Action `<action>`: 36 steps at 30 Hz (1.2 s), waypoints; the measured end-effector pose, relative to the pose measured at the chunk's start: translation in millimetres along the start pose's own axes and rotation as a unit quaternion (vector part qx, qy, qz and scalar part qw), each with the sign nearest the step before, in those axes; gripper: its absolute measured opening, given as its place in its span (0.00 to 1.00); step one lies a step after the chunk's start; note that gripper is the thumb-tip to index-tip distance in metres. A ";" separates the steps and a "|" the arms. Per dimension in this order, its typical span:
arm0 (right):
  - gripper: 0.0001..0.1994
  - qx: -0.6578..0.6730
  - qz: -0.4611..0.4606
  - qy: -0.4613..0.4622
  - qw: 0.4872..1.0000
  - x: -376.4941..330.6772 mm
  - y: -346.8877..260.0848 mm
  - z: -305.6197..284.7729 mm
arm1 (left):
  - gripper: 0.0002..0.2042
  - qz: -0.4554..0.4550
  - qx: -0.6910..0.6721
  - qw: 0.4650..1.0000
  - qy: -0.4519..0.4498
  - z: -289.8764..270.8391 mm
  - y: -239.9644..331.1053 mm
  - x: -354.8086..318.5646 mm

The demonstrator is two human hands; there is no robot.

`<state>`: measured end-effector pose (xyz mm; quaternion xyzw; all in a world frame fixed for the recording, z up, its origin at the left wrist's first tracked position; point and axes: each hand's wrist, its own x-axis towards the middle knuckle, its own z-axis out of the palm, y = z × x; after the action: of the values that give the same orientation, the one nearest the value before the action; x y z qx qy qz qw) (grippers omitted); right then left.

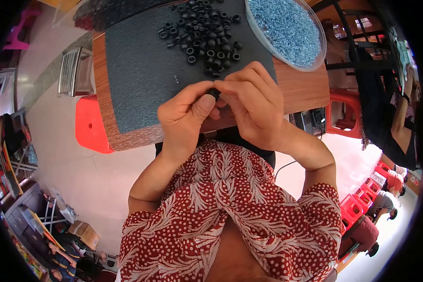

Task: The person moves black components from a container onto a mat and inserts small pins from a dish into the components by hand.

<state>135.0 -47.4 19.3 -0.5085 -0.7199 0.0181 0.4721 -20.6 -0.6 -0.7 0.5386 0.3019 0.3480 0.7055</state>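
Both my hands meet over the near edge of the table. My left hand (185, 109) pinches a small black part (214, 92) between thumb and forefinger; it looks like the loose black pieces on the mat. The fingertips of my right hand (257, 101) close against the same part from the other side, and whether they hold some tiny piece is hidden. Beyond my hands lies a heap of small black ring-ended caps (207, 35) on a dark mat (136, 80). A few tiny clear bits (176, 79) rest on the mat near my left hand.
A round clear tub (286, 33) full of small bluish transparent pieces stands at the far right of the wooden table (301, 84). Red stools (90, 124) flank the table. At the right another person's arm (402, 110) shows, with several seated people farther back.
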 end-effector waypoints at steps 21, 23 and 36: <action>0.18 -0.003 0.059 -0.014 0.998 -3.5 -4.6 -2.2 | 0.08 -0.097 -0.106 0.989 0.021 3.3 7.2 3.5; 0.18 -0.004 0.055 -0.040 0.998 -2.5 -0.6 -5.8 | 0.08 -0.104 -0.121 0.987 0.024 -0.2 5.6 4.7; 0.14 -0.133 -0.057 -0.100 0.984 4.1 7.7 6.4 | 0.06 -0.088 -0.148 0.983 0.070 6.4 4.8 7.9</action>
<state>135.9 -37.7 14.7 -0.5201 -0.7873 -0.0539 0.3267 -11.7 3.1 5.1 0.3740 0.3417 0.3619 0.7825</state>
